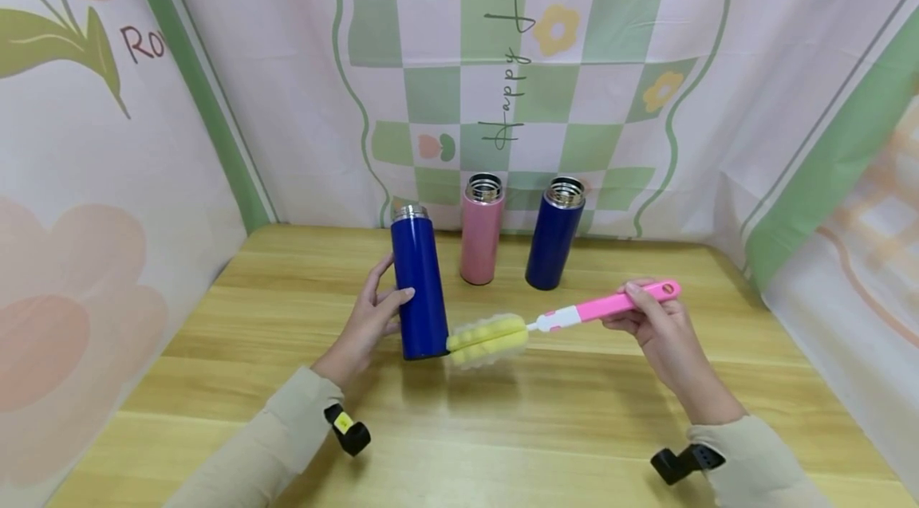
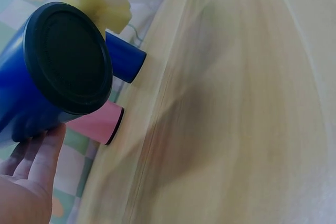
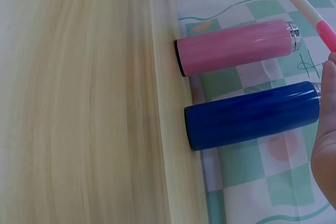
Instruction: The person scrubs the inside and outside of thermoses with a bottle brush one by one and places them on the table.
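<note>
My right hand (image 1: 664, 332) holds the pink handle (image 1: 623, 303) of a brush near its end, thumb along the top, I think because that leaves the whole yellow sponge head (image 1: 495, 336) free to reach sideways. My left hand (image 1: 369, 320) grips a blue bottle (image 1: 420, 285) round its side, clear of the table (image 1: 502, 428), likely to steady it while keeping its lower wall exposed; the sponge tip meets, or nearly meets, that wall by the base. This bottle is glossy deep blue, with a bare silver threaded neck and a dark, flat base. The sponge is ridged, with a pale, fuzzy edge. Beyond, a pink bottle (image 1: 481, 241) and a second blue bottle (image 1: 553, 241) stand upright and uncapped before the checked cloth (image 1: 431, 29), apparently set back to leave my hands room.
</note>
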Tool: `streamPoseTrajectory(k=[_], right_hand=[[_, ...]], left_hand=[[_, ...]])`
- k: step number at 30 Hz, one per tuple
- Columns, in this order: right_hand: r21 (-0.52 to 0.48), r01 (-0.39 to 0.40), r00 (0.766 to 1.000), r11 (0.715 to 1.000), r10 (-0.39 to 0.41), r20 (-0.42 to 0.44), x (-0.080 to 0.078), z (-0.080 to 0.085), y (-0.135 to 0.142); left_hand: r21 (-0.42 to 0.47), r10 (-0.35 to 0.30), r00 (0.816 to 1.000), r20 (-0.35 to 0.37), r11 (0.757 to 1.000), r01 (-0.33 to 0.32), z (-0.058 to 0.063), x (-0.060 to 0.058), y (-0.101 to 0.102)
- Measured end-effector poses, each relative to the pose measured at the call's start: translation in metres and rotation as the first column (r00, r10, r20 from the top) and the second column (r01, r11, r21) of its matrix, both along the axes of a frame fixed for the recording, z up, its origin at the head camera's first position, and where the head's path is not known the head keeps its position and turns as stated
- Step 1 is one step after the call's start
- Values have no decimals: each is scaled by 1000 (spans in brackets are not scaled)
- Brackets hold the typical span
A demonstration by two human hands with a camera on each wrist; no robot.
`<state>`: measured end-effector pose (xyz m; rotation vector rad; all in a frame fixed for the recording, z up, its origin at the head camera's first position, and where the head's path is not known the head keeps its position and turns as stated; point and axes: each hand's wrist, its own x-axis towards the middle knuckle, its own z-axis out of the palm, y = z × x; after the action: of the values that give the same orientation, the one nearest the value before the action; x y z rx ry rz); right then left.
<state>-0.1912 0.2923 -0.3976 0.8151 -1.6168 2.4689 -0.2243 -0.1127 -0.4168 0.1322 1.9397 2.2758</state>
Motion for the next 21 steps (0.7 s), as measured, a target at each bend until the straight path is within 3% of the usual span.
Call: streamPoseTrajectory(k=[4, 12, 21], right_hand=[[1, 11, 1000, 1000, -11, 11, -1, 0, -3], [32, 130, 991, 991, -131, 32, 0, 2, -11], [35, 168, 985, 985, -170, 41, -3, 1, -16]], left_hand=[[-6, -7, 1000, 8, 1000, 7, -3, 1, 0], [-55, -33, 999, 11, 998, 34, -9, 2, 2], [-89, -23, 999, 40, 996, 27, -9, 5, 4]])
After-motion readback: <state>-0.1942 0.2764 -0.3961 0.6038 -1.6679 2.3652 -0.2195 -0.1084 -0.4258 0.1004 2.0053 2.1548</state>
